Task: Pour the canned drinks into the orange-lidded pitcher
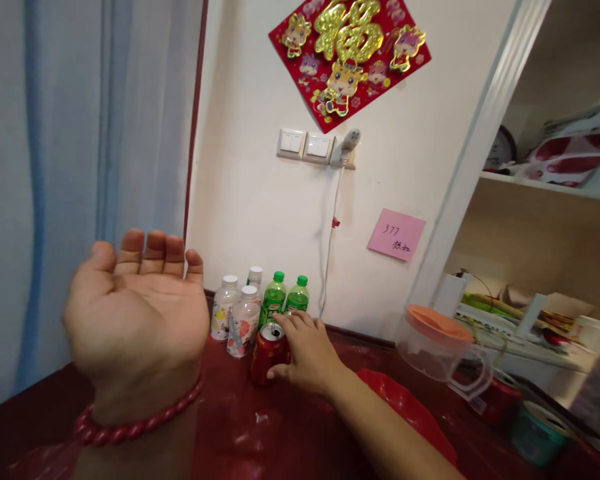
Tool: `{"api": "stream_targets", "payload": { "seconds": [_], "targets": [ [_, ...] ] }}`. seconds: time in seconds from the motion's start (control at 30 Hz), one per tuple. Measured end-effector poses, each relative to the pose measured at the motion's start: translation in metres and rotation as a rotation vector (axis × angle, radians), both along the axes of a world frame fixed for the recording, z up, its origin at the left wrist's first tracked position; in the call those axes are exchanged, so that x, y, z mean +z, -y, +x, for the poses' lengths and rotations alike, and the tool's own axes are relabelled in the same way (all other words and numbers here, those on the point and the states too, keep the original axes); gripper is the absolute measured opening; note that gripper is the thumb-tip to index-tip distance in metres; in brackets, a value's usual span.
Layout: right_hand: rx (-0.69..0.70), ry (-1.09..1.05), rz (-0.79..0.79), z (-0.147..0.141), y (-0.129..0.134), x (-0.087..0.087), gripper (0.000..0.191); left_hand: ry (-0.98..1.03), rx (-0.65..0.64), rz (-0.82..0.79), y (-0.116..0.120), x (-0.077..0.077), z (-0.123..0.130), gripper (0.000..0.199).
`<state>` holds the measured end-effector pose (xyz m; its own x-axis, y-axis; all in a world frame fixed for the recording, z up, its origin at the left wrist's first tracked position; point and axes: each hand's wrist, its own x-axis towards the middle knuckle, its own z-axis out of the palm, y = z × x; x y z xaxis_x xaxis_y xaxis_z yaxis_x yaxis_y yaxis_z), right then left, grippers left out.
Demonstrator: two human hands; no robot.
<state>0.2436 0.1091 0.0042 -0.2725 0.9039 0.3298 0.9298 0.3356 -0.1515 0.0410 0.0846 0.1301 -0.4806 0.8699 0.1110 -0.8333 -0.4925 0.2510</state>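
Note:
My left hand (147,307) is raised in the air, palm up and fingers stretched out, with nothing in it; a red bead bracelet (140,430) circles its wrist. My right hand (307,353) curls around the right side of a red drink can (267,357), thumb across its front. The can stands upright on the dark red table and its top is open. Just behind it are clear bottles with white caps, one with a red floral print (243,323) and one with a yellow print (224,313). Two green-capped bottles (273,297) stand behind the can, the right one partly hidden by my fingers.
A red scalloped tray (400,400) lies right of my forearm. Farther right are a clear plastic jug (430,350) with an orange lid and a green tin (537,433). A white cable (333,233) hangs down the wall from a plug. A blue curtain (80,167) borders the left.

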Motion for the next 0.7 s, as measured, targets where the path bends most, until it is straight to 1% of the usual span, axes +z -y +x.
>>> {"api": "stream_targets", "payload": {
  "seconds": [0.07, 0.13, 0.2, 0.3, 0.4, 0.5, 0.53, 0.63, 0.7],
  "targets": [
    [0.009, 0.054, -0.003, -0.005, -0.020, -0.005, 0.098, -0.023, 0.006, 0.010, 0.002, -0.001, -0.001, 0.028],
    [0.013, 0.077, -0.006, -0.008, -0.032, -0.009, 0.095, -0.059, 0.023, 0.016, 0.004, -0.002, -0.002, 0.029],
    [0.018, 0.086, 0.002, -0.011, -0.036, -0.013, 0.086, -0.104, 0.029, 0.025, 0.005, -0.003, -0.001, 0.030],
    [0.018, 0.088, 0.037, -0.017, -0.028, -0.016, 0.075, -0.118, 0.013, 0.055, 0.006, -0.003, 0.004, 0.029],
    [0.003, 0.045, 0.091, -0.019, -0.006, -0.009, 0.073, -0.058, 0.001, 0.083, 0.008, 0.000, 0.009, 0.027],
    [-0.003, -0.046, 0.148, -0.004, 0.025, 0.013, 0.070, -0.067, -0.007, 0.125, 0.008, 0.000, 0.015, 0.027],
    [-0.020, -0.073, 0.163, 0.006, 0.038, 0.023, 0.069, -0.086, -0.005, 0.150, 0.008, -0.001, 0.017, 0.028],
    [-0.139, -0.106, 0.224, 0.048, 0.075, 0.048, 0.066, -0.141, -0.006, 0.215, 0.004, -0.004, 0.026, 0.027],
    [-0.241, -0.070, 0.230, 0.079, 0.095, 0.055, 0.066, -0.158, -0.041, 0.217, 0.002, -0.007, 0.034, 0.026]
  ]
}}
